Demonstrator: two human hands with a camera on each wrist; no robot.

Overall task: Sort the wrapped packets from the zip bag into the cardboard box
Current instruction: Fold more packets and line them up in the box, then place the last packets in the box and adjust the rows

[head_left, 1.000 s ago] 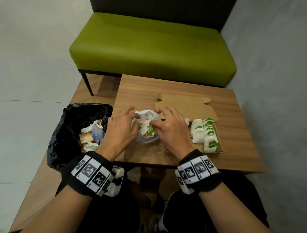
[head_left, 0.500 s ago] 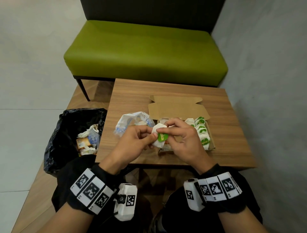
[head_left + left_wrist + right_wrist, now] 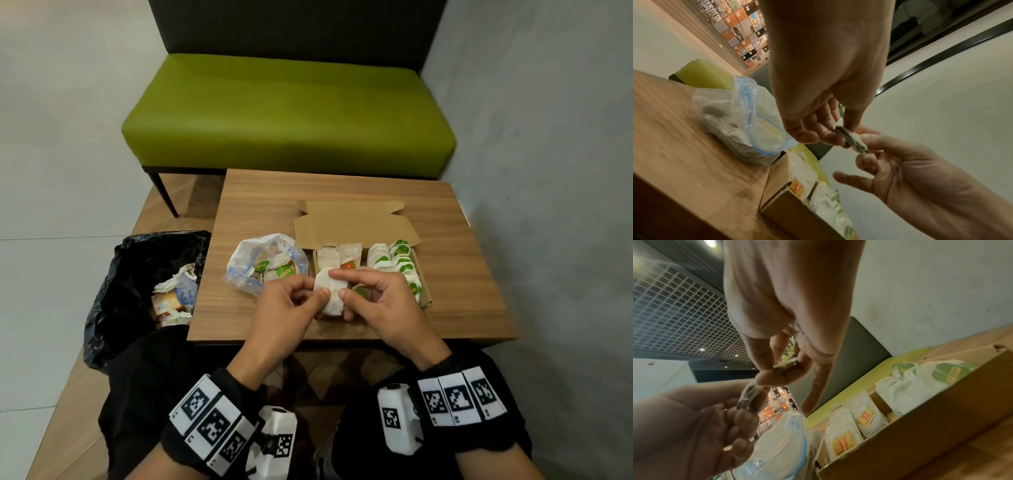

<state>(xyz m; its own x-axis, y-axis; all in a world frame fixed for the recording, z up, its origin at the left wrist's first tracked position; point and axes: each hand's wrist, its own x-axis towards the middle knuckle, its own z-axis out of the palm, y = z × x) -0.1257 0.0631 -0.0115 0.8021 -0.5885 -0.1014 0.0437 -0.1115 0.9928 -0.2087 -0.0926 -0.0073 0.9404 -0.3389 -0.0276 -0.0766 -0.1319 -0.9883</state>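
Black bin bag (image 3: 137,284) with crumpled wrappers sits on the floor at 9 o'clock of the small wooden table (image 3: 462,274). On the table, clear zip bag with blue seal (image 3: 246,270) lies open at 9 o'clock of the cardboard box, just beside it, with several green-tagged packets still inside. Left hand (image 3: 287,308) pinches the left edge of a white paper-wrapped packet (image 3: 330,296) between thumb and forefinger, other fingers curled under. Packet is held in the air over the near edge of the box, not yet in it. Right hand (image 3: 380,301) pinches the packet's right side and a small green tag (image 3: 359,292) on it; in the right wrist view one finger sticks out straight and loose. Open brown cardboard box (image 3: 424,294), flap back at 12 o'clock, holds orange-tagged packets (image 3: 346,260) in the left part and a row of green-tagged packets (image 3: 399,262) in the right part.

Step in hand, my read: checking or straightening one packet taken from the bag, to tell its kind. Green tag suggests the right-hand row. Next move calls for the left hand letting go and the right hand carrying the packet to 3 o'clock and slotting it upright at the near end of the green row, without knocking neighbours over. Sorting looks well along but not finished.
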